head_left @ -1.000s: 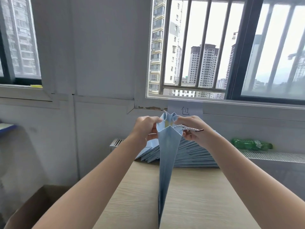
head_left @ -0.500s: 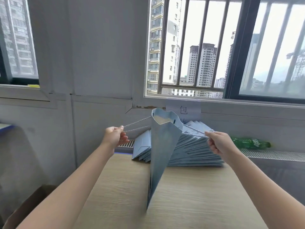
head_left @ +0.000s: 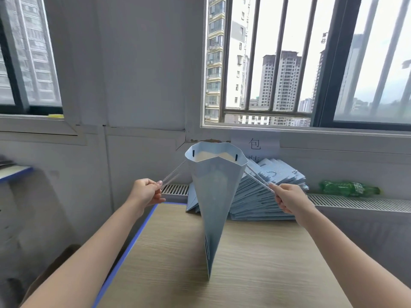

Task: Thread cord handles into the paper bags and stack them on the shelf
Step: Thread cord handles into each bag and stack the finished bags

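Note:
A light blue paper bag [head_left: 214,196] stands on its folded bottom edge on the wooden table [head_left: 255,263], its mouth spread open at the top. A white cord handle [head_left: 172,174] runs from the bag's left side to my left hand [head_left: 146,193], which pinches it. A second cord [head_left: 259,182] runs from the right side to my right hand [head_left: 289,198], which grips it. Both cords are pulled taut and outward. Behind the bag lies a fanned stack of flat blue bags [head_left: 266,192].
A green plastic bottle [head_left: 348,188] lies on the radiator grille at the right. A paper label [head_left: 255,144] is taped under the barred window. A cardboard box [head_left: 51,270] sits on the floor at lower left. The table's left edge has blue trim.
My hands moved apart from the bag's top, pulling the cords outward on each side. The bag's mouth opened wide.

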Available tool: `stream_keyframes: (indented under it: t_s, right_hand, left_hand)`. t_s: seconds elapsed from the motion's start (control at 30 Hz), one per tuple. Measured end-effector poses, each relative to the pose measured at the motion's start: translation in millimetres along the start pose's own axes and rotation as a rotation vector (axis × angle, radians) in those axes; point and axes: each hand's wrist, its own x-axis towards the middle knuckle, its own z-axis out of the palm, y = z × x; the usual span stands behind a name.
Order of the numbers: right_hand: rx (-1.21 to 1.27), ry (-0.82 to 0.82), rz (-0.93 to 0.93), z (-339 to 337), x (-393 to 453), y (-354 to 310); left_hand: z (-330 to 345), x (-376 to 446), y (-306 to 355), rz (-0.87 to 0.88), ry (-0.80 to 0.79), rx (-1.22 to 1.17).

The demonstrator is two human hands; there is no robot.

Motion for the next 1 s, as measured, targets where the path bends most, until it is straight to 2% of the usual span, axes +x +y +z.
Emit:
stream_keyframes:
  t_s: [0.13,0.4,0.5,0.57,0.67,0.8,0.87,0.93,1.0]
  right_hand:
    - [-0.064,-0.043,-0.031,12.7,-1.5,3.8]
    - [-0.343,0.014,-0.203,23.2,-6.0,-2.5]
    - [-0.535,0.093,-0.33,19.1,-8.8,-18.3]
    - [-0.534,0.113,-0.464,17.3,-15.9,-27.0]
    - [-0.316,-0.03,-0.627,20.6,-37.6,-46.5]
    - [-0.173,-0.275,-0.655,36.2,-71.6,-71.5]
    - [-0.231,-0.248,-0.657,43.4,-75.5,-74.8]
    - [-0.309,-0.121,-0.683,47.2,-73.5,-75.1]
    - [-0.186,-0.01,-0.626,46.7,-67.2,-71.5]
  left_hand:
    - [-0.3,-3.8,-6.9,-0.019,-0.017,0.003]
    - [18.1,-12.6,3.7,-0.002,-0.097,0.003]
    - [23.4,-15.9,6.3,0.168,-0.003,0.211]
    - [28.2,-25.3,10.2,0.345,0.047,0.226]
    - [40.2,-50.1,26.6,0.559,-0.075,0.098]
    - [58.2,-76.8,39.3,0.668,-0.4,0.124]
    - [64.1,-84.9,38.2,0.695,-0.494,0.142]
    - [65.4,-87.9,36.3,0.733,-0.53,0.148]
    - [62.6,-89.2,36.2,0.745,-0.492,0.135]
